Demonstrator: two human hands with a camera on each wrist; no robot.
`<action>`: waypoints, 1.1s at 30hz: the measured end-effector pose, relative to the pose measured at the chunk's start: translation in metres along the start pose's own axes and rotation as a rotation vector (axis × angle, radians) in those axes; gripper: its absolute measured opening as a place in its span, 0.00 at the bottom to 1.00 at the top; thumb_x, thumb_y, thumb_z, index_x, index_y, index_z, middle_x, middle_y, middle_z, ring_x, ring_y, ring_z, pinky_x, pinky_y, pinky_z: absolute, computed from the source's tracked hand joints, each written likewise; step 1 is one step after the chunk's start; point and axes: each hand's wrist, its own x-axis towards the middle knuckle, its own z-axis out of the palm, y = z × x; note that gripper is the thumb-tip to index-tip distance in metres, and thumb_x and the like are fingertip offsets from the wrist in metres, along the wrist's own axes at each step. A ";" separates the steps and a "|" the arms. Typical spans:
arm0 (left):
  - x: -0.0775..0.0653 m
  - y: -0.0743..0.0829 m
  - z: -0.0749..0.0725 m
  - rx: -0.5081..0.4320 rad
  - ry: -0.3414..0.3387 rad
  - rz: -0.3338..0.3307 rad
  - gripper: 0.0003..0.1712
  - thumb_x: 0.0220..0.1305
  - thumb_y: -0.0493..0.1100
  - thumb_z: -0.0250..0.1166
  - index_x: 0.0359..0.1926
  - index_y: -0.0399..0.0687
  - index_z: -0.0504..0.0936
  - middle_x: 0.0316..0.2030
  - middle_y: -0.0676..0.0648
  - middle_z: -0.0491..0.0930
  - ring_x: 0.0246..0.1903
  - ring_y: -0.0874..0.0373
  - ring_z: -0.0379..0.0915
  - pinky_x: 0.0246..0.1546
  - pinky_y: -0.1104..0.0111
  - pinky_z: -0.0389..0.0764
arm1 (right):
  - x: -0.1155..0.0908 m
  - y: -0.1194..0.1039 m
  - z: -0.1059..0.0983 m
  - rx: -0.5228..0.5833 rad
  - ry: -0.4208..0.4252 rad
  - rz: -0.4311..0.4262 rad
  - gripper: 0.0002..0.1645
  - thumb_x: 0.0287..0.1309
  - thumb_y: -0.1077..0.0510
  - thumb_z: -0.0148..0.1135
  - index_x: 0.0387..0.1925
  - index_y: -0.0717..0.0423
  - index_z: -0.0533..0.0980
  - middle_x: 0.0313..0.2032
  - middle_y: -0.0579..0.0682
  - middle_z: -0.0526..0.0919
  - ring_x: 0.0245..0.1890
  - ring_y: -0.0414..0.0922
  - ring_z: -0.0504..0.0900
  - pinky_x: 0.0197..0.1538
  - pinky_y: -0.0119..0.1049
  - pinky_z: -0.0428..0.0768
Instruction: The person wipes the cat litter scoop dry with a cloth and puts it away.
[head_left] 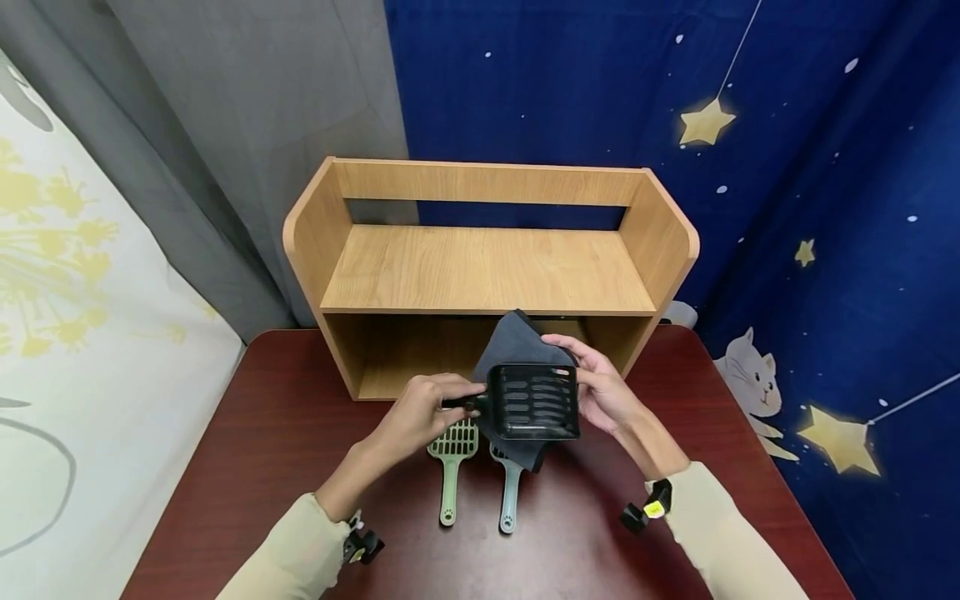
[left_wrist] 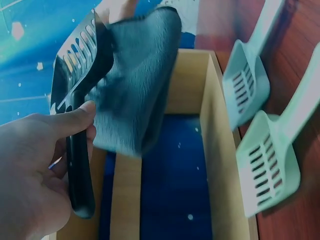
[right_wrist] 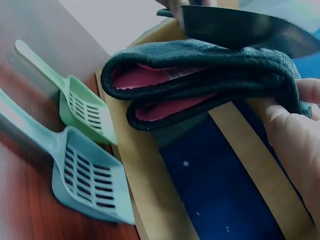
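Observation:
My left hand (head_left: 429, 408) grips the handle of a black slotted litter scoop (head_left: 534, 403), thumb lying along it. Behind the scoop, my right hand (head_left: 603, 392) holds a folded dark grey cloth (head_left: 504, 354), pinched at its right side. In the right wrist view the cloth (right_wrist: 200, 55) shows pink inner layers and dark edging, with the scoop's pan right over its top. Below the hands on the table lie a green slotted scoop (head_left: 450, 483) and a light blue one (head_left: 509, 500), handles toward me; the cloth partly hides the blue one's head.
A two-level wooden shelf (head_left: 487, 271) stands at the back of the dark red table (head_left: 300, 433), just beyond the hands. Grey and blue curtains (head_left: 540, 83) hang behind it. A white patterned sheet (head_left: 90, 350) borders the left side.

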 end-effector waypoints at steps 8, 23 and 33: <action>0.004 0.004 0.004 -0.036 -0.030 -0.024 0.23 0.59 0.29 0.78 0.56 0.41 0.90 0.44 0.48 0.91 0.42 0.60 0.85 0.38 0.68 0.84 | 0.007 0.010 0.003 -0.075 -0.021 0.034 0.24 0.79 0.62 0.54 0.72 0.50 0.71 0.50 0.50 0.86 0.49 0.43 0.86 0.46 0.38 0.87; -0.013 -0.014 -0.014 0.096 0.001 -0.027 0.24 0.53 0.25 0.78 0.53 0.36 0.90 0.45 0.42 0.91 0.47 0.48 0.89 0.46 0.56 0.87 | -0.037 -0.034 0.000 -0.081 0.043 -0.028 0.33 0.73 0.80 0.42 0.73 0.60 0.68 0.64 0.55 0.80 0.60 0.47 0.84 0.55 0.42 0.86; -0.020 -0.021 -0.017 0.153 -0.043 -0.068 0.23 0.56 0.28 0.78 0.55 0.35 0.89 0.46 0.41 0.91 0.47 0.48 0.89 0.47 0.55 0.87 | -0.057 -0.047 0.013 -0.295 0.216 -0.099 0.35 0.67 0.82 0.53 0.72 0.60 0.70 0.64 0.49 0.75 0.42 0.40 0.86 0.40 0.29 0.86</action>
